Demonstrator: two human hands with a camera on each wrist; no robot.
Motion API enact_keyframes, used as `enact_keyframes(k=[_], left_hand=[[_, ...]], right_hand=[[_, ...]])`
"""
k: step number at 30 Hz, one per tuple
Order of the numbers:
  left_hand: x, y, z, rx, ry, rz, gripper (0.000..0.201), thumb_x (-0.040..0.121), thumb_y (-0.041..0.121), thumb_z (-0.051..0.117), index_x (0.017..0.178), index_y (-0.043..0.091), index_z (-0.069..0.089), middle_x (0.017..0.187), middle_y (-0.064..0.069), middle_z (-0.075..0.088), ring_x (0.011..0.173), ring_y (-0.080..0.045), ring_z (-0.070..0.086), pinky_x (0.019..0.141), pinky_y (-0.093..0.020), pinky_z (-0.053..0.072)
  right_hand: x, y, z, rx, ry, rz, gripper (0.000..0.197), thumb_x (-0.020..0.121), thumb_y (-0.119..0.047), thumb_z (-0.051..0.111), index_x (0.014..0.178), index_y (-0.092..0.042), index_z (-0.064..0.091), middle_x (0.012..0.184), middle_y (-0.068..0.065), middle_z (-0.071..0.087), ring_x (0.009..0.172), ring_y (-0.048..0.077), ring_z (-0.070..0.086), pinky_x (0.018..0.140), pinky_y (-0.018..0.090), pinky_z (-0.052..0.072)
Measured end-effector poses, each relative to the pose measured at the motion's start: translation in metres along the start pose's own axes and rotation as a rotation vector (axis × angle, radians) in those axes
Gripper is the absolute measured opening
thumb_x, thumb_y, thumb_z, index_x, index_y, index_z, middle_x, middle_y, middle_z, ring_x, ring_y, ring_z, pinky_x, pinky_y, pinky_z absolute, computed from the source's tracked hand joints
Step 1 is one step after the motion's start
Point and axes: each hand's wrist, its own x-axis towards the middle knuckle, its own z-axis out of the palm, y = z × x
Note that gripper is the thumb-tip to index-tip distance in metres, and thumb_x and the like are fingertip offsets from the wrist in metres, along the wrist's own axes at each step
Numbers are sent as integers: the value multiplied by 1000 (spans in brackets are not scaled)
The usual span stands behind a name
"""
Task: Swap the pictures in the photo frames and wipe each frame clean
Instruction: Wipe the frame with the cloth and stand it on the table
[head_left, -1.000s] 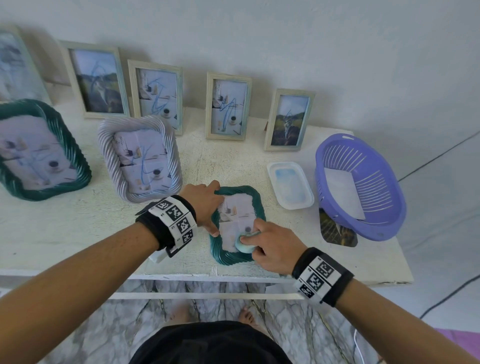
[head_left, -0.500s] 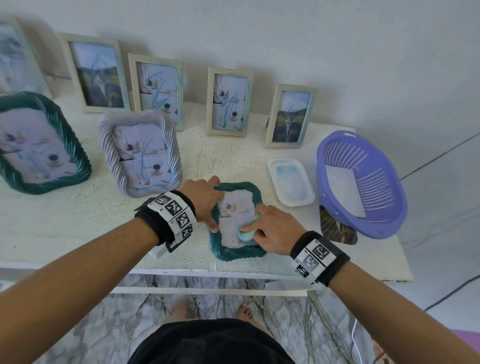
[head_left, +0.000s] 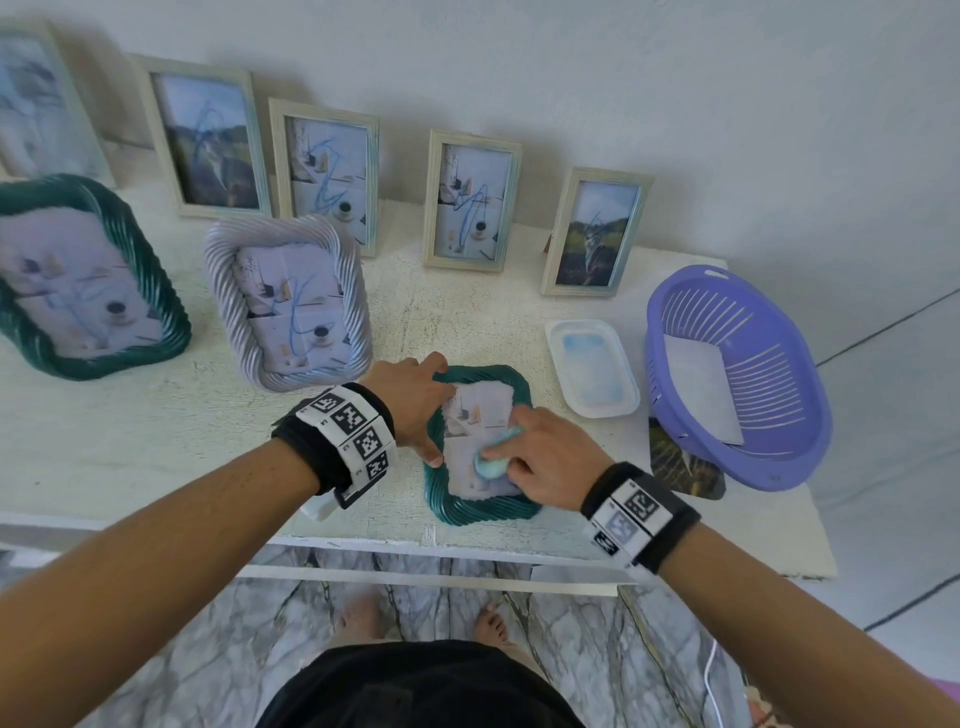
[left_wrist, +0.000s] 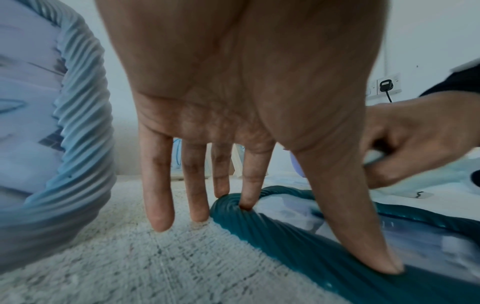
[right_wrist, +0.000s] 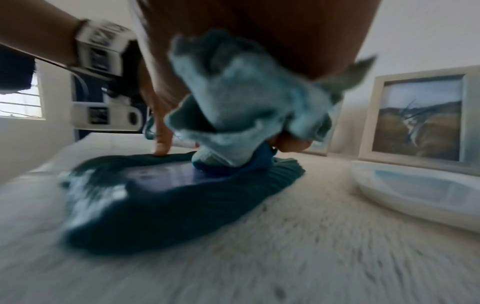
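A small teal wavy-edged photo frame (head_left: 470, 512) (left_wrist: 298, 238) (right_wrist: 155, 209) lies flat near the table's front edge. My left hand (head_left: 410, 402) (left_wrist: 246, 123) rests on its left rim with straight fingers, thumb and index tips pressing the teal border. My right hand (head_left: 540, 457) (right_wrist: 293, 144) grips a bunched light blue cloth (head_left: 493, 462) (right_wrist: 241, 107) and presses it onto the frame's glass. The right wrist view is blurred by motion.
A grey wavy frame (head_left: 288, 301) and a large teal frame (head_left: 78, 275) lie to the left. Several upright pale frames (head_left: 470, 200) lean on the back wall. A white tray (head_left: 592, 369) and a purple basket (head_left: 737, 379) holding paper stand right, over a loose photo (head_left: 680, 465).
My right hand has slid the cloth up the glass away from the frame's near edge. The left hand has stayed on the left rim.
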Motion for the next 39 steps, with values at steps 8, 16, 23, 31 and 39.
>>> enact_keyframes(k=[8, 16, 23, 31, 39], left_hand=[[-3, -3, 3, -22, 21, 7, 88, 68, 69, 70, 139, 24, 43, 149, -1, 26, 122, -26, 46, 86, -39, 47], [-3, -3, 2, -16, 20, 7, 90, 66, 71, 70, 139, 25, 43, 149, -1, 26, 122, -26, 46, 83, -38, 46], [-4, -5, 3, -30, 19, 16, 91, 68, 72, 68, 142, 27, 40, 150, -1, 25, 124, -26, 44, 86, -39, 47], [-3, -4, 5, -42, 31, 8, 91, 69, 71, 69, 142, 26, 40, 150, -2, 25, 124, -26, 44, 85, -39, 45], [-1, -5, 9, -68, 37, 3, 93, 70, 69, 69, 145, 26, 36, 151, -1, 22, 127, -27, 39, 88, -41, 45]], right_hand=[[36, -16, 1, 125, 71, 146, 38, 95, -18, 43, 128, -21, 60, 100, 5, 45, 92, 25, 52, 78, 31, 42], [7, -33, 17, 191, -53, 83, 36, 94, -24, 47, 126, -30, 62, 94, -3, 44, 84, 15, 49, 73, 30, 40], [-11, -25, 6, 92, -144, 69, 37, 93, -29, 46, 123, -41, 63, 94, -6, 45, 83, 9, 46, 71, 27, 37], [-18, 7, -13, -58, -145, 65, 38, 87, -25, 46, 111, -41, 70, 86, -2, 45, 74, 14, 40, 63, 28, 26], [8, 24, -26, -174, -58, 72, 57, 81, -41, 23, 110, -38, 71, 86, -2, 43, 74, 17, 39, 67, 32, 39]])
